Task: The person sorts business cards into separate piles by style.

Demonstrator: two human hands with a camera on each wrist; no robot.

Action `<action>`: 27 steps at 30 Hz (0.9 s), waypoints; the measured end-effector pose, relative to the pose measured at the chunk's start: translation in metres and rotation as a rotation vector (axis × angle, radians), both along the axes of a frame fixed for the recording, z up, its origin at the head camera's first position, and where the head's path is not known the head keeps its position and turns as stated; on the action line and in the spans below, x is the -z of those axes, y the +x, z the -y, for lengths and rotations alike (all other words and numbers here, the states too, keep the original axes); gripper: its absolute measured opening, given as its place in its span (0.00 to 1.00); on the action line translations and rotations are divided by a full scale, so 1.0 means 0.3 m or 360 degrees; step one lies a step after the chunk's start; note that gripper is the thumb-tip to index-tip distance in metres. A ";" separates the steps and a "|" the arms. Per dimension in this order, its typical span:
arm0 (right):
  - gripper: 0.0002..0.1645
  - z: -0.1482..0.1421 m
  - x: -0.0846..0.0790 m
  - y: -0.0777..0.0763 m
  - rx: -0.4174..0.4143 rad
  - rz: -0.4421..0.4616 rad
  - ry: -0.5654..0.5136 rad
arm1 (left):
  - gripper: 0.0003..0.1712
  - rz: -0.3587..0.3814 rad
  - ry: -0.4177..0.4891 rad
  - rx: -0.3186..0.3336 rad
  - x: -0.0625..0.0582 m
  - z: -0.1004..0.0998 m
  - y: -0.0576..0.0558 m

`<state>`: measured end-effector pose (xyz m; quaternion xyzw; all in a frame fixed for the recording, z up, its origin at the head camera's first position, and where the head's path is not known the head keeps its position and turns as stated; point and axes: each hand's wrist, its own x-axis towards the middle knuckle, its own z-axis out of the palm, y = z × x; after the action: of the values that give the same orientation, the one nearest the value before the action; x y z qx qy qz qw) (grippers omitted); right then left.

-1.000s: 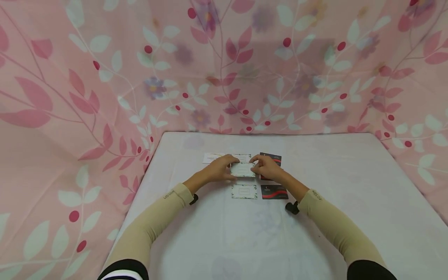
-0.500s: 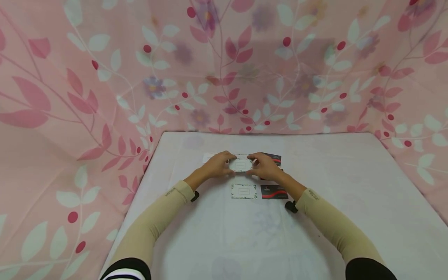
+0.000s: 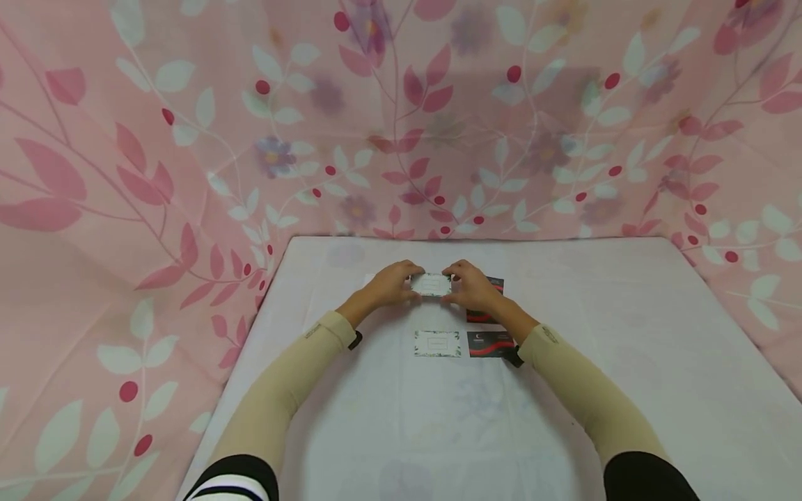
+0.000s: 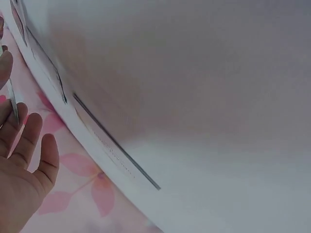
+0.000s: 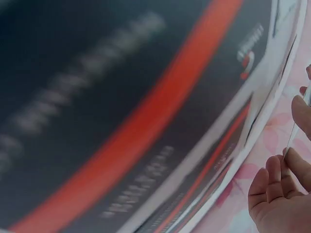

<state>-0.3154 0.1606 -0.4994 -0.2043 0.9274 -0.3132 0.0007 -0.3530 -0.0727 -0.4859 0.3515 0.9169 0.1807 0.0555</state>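
Closest in, two beige sleeves (image 3: 260, 400) reaching forward over a white table (image 3: 401, 424), with a black wrist device (image 3: 355, 340) at the left cuff. Past them, flat in a front row: a leafy-bordered card (image 3: 437, 344) and, just to the right of it, a black-and-red card (image 3: 487, 344), partly overlapped in the head view by the right sleeve's end. Next, a second black-and-red card (image 3: 481, 316), half hidden by the right hand (image 3: 473, 289).

Farther out, between both hands, the held leafy card (image 3: 431, 285), gripped at its short sides, pinched on one by the left hand (image 3: 390, 285) and on the other by the right. Clamped between thumb and fingers (image 4: 30, 138) at each edge, with the outer fingers looser in the wrist views. Seemingly off the table, and roughly level; cannot tell what lies beneath. Probably at the positioning step; calls, by the look of it, for an even two-sided grip and a steady lowering, without nudging neighbouring cards.

Just beyond the right hand, a third black-and-red card (image 3: 496, 284); past the left, a sliver of white card (image 3: 368, 278). Last, pink floral cloth (image 3: 401, 139).
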 end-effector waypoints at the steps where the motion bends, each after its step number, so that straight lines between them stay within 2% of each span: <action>1: 0.38 0.003 -0.003 -0.005 0.0006 0.0008 0.0005 | 0.35 0.0003 -0.0017 -0.0010 -0.003 -0.001 -0.006; 7: 0.38 0.005 -0.004 -0.043 0.0011 0.0003 0.0043 | 0.33 -0.0014 -0.0068 -0.0077 -0.016 -0.010 -0.034; 12: 0.38 -0.014 0.006 -0.066 0.0036 0.0102 0.0055 | 0.32 0.0026 -0.0099 -0.0103 -0.001 -0.034 -0.051; 19: 0.38 -0.021 0.019 -0.079 0.0010 0.0183 0.0037 | 0.32 0.0050 -0.0159 -0.0164 0.024 -0.055 -0.062; 26: 0.36 -0.016 0.032 -0.094 0.0014 0.0201 0.0085 | 0.31 0.0106 -0.0220 -0.0173 0.032 -0.066 -0.066; 27: 0.36 -0.015 0.033 -0.095 0.0013 0.0199 0.0096 | 0.30 0.0082 -0.0229 -0.0162 0.031 -0.066 -0.064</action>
<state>-0.3439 0.1652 -0.5093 -0.1805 0.9355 -0.2972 0.0634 -0.3721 -0.0528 -0.4952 0.2946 0.9425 0.1261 0.0950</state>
